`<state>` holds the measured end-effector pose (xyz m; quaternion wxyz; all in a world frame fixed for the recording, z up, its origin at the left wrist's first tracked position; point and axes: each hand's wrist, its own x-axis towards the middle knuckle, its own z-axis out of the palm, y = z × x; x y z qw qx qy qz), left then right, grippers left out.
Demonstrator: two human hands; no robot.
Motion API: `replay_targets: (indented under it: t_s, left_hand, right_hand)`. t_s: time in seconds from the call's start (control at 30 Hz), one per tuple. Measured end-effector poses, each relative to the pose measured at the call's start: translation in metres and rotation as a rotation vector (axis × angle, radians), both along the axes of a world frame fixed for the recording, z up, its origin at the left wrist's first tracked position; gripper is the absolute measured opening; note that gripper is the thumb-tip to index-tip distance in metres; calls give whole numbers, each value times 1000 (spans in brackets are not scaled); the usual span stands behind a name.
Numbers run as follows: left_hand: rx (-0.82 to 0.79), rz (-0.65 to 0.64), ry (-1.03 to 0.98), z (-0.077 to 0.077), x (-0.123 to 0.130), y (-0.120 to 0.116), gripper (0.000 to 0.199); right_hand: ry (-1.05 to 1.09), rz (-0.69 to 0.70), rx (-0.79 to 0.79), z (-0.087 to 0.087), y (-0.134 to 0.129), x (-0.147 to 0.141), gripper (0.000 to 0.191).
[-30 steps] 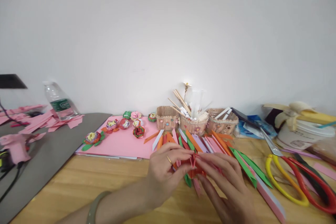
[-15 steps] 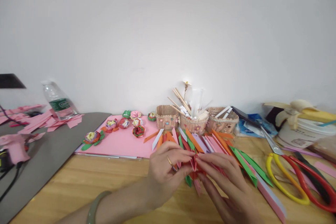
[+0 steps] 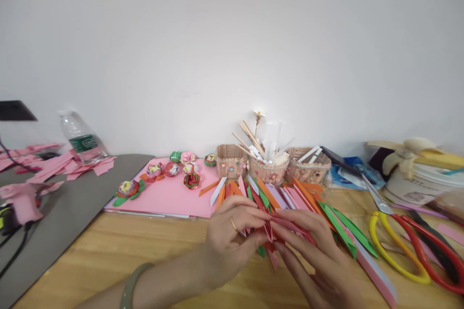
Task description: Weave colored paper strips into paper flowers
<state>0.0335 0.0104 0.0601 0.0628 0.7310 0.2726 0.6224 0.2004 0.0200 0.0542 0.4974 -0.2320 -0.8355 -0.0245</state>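
Both hands meet at the front of the table around a folded red paper piece (image 3: 268, 230). My left hand (image 3: 234, 239) pinches it from the left, thumb below and fingers above. From the right, my right hand (image 3: 313, 251) closes its fingertips on the same piece, and part of it is hidden behind them. Just behind the hands lies a fan of folded paper strips (image 3: 268, 195) in orange, green, pink, purple and white. Green folded strips (image 3: 342, 227) and a long pink strip (image 3: 375, 268) lie right of my right hand.
Several paper flowers (image 3: 191, 180) rest on a pink sheet (image 3: 155, 198). Three baskets (image 3: 232, 166) stand along the wall. Scissors (image 3: 380, 203) and a white tub (image 3: 413, 186) are at right. At left, a pink glue gun (image 3: 21, 200) and a bottle (image 3: 81, 137) sit on a grey mat (image 3: 79, 203).
The fingers have shifted slightly on the red paper, and its folded edge now shows a bit lower between them. Both hands keep their grip. The rest looks unchanged.
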Motion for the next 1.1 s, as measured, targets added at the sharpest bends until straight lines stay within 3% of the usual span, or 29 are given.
replay_targets:
  t_s: [0.4, 0.63, 0.83, 0.93, 1.1]
  left_hand:
    - [-54, -17, 20, -1, 1, 0, 7]
    - [-74, -12, 63, 1, 2, 3, 9]
    - [-45, 28, 120, 1, -1, 6, 10]
    - [-269, -74, 116, 5, -3, 7, 16]
    - [-859, -254, -2, 13, -6, 8, 19]
  right_hand:
    - [-1, 49, -125, 5, 1, 4, 12]
    - [-67, -74, 55, 3, 5, 6, 15]
    - [-16, -15, -92, -2, 7, 4, 15]
    - [5, 114, -294, 0, 6, 3, 13]
    - [16, 199, -785, 9, 4, 0, 14]
